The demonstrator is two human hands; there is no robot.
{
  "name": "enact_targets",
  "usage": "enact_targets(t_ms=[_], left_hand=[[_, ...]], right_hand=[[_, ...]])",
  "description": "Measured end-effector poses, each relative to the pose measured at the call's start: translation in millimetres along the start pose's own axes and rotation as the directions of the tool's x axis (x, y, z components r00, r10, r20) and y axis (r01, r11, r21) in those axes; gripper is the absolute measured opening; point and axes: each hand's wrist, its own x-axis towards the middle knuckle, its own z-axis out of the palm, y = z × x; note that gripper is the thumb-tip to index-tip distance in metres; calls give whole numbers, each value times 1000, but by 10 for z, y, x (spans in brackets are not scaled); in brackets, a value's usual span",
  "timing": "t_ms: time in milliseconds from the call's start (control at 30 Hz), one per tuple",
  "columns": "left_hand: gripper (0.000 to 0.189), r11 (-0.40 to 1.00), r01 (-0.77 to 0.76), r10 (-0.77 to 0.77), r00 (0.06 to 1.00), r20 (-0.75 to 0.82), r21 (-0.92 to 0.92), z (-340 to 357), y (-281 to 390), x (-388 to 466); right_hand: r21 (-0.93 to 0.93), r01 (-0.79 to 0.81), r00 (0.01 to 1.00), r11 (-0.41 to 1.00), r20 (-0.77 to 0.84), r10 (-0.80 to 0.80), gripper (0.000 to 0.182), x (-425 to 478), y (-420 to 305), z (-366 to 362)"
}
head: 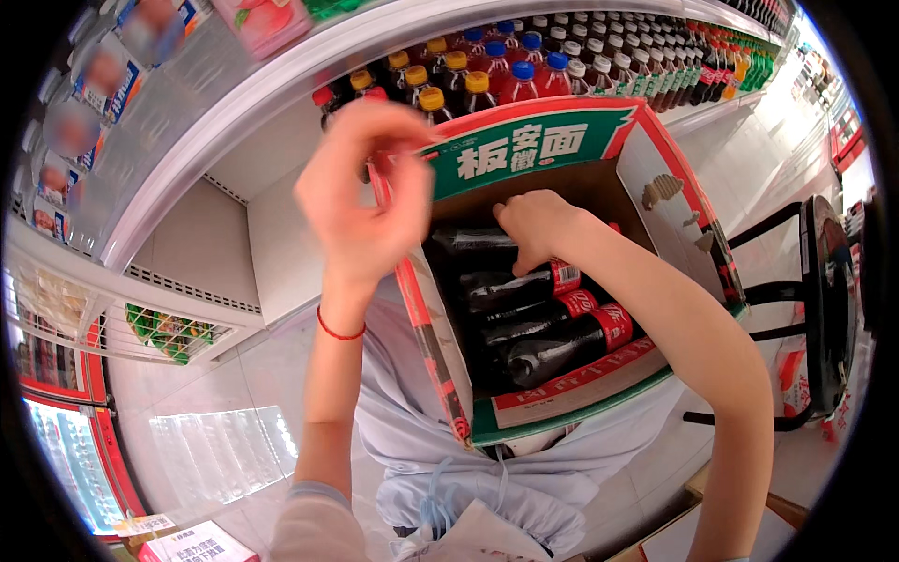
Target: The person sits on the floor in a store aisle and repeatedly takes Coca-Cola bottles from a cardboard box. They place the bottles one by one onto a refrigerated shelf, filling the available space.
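Observation:
A cardboard box (pixel 523 154) with red and green print rests open on my lap. Several dark cola bottles (pixel 562 344) with red labels lie on their sides in it. My right hand (pixel 544 228) reaches down into the box, fingers and thumb astride the uppermost cola bottle (pixel 470 242). Blurred by motion, my left hand (pixel 372 190) is raised over the box's left rim with its fingers curled. Whether it holds anything is unclear. A red cap (pixel 377 93) shows just behind its fingers.
A store shelf (pixel 337 42) runs across the back, with rows of drink bottles (pixel 520 84) beneath its edge. At the right stands a black stool (pixel 829 309). A wire rack (pixel 175 334) is at left, and a carton (pixel 200 544) sits on the floor below.

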Motion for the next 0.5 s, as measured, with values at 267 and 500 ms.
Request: enact_targets(t_ms=[267, 500], left_hand=[[43, 980, 149, -185, 453, 872, 130, 312, -193, 23], [80, 982, 105, -170, 144, 975, 156, 292, -72, 57]], right_hand=[[49, -34, 981, 998, 194, 24, 65, -139, 89, -221], [175, -47, 986, 984, 164, 18, 52, -562, 180, -773]])
